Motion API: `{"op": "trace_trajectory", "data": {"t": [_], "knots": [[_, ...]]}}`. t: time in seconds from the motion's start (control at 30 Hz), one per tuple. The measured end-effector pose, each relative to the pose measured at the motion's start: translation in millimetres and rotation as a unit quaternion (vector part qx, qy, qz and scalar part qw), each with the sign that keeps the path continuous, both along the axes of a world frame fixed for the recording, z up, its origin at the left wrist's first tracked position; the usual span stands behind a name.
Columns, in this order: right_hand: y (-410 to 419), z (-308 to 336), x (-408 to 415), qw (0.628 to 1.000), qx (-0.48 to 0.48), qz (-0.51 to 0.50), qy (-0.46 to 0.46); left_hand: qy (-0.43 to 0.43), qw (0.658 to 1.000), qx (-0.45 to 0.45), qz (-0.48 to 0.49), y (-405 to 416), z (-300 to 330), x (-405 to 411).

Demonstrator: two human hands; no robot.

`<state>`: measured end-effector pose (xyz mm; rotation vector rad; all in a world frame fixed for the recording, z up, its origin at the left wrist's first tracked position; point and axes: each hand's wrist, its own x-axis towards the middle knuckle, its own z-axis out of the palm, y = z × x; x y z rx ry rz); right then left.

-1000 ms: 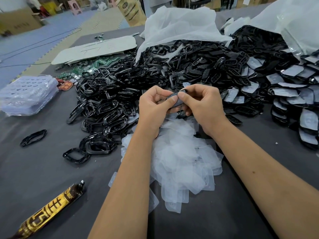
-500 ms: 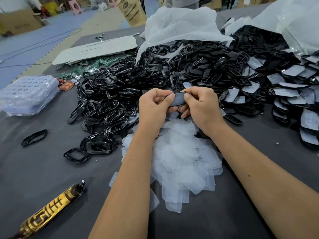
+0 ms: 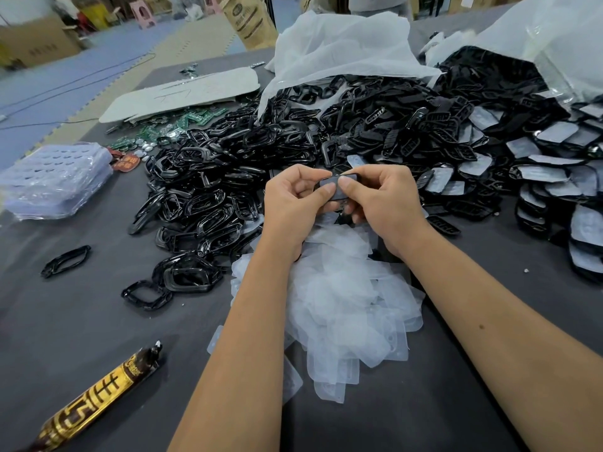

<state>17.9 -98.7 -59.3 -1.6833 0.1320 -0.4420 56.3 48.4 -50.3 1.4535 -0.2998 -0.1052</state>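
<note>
Head view: black part [image 3: 337, 190] between both hands

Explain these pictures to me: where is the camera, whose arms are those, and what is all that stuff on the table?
There is no machine here. A person works with bare hands, and the single camera sits on their head, looking forward and down, so both arms come in from the bottom edge. The left hand and the right hand both pinch a small black piece with a grey film on its face. On the dark table lie a big pile of black plastic frames, a heap of clear films under the wrists, and many film-covered pieces at the right. There are also white bags behind, green circuit boards, a wrapped stack of trays at the left and a gold-and-brown tube near the front.
</note>
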Motion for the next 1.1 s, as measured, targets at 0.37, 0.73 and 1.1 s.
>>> {"op": "trace_trajectory", "data": {"t": [0.37, 0.73, 1.1], "knots": [[0.4, -0.5, 2.1, 0.998, 0.050, -0.013, -0.047, 0.023, 0.999, -0.006, 0.036, -1.2, -0.7, 3.0], [0.3, -1.2, 0.2, 0.995, 0.088, -0.030, -0.040, -0.081, 0.983, 0.104, 0.125, -2.6, -0.9, -0.1], [2.6, -2.2, -2.2, 0.998, 0.036, -0.037, -0.041, -0.112, 0.970, 0.119, 0.177, -4.7, -1.6, 0.7]]}}
